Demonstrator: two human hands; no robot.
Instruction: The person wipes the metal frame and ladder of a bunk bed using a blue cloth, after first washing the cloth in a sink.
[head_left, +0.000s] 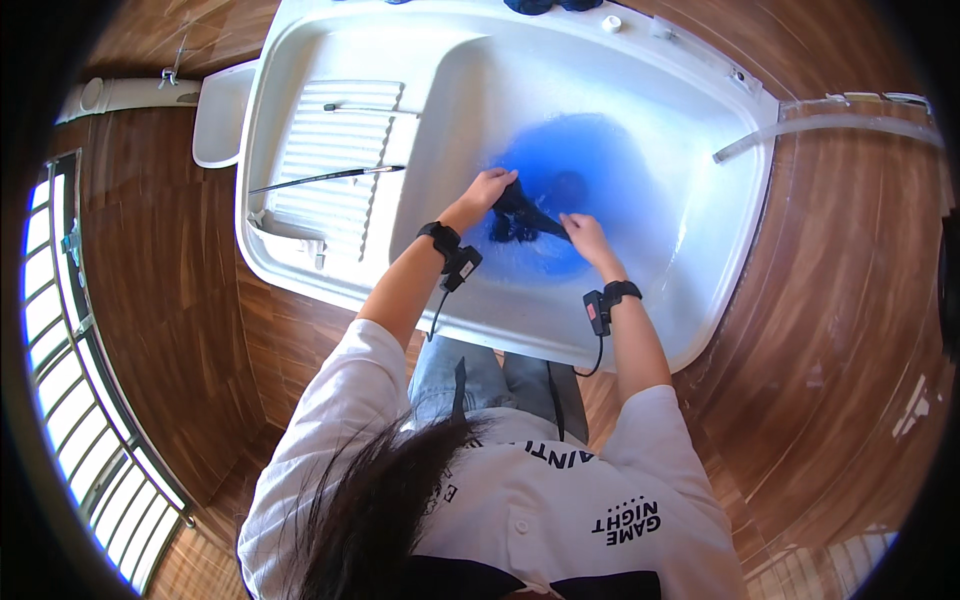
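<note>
A black wet cloth (529, 215) is stretched between my two hands over the basin of a white laundry sink (697, 289). My left hand (486, 189) pinches its upper left end. At the lower right end, my right hand (589, 236) grips it between thumb and fingers. Part of the cloth hangs bunched below into blue-tinted water (600, 150), and its lower edge is hard to make out there. A dark round patch (568, 189) shows through the water behind the cloth; I cannot tell what it is.
Left of the basin is a ribbed washboard (322, 154) holding a long-handled paintbrush (330, 178) and a thinner brush (367, 111). A clear hose (817, 126) reaches over the right rim. Dark objects (529, 6) and a white cap (611, 24) sit on the back ledge. Cables hang from both wrist devices.
</note>
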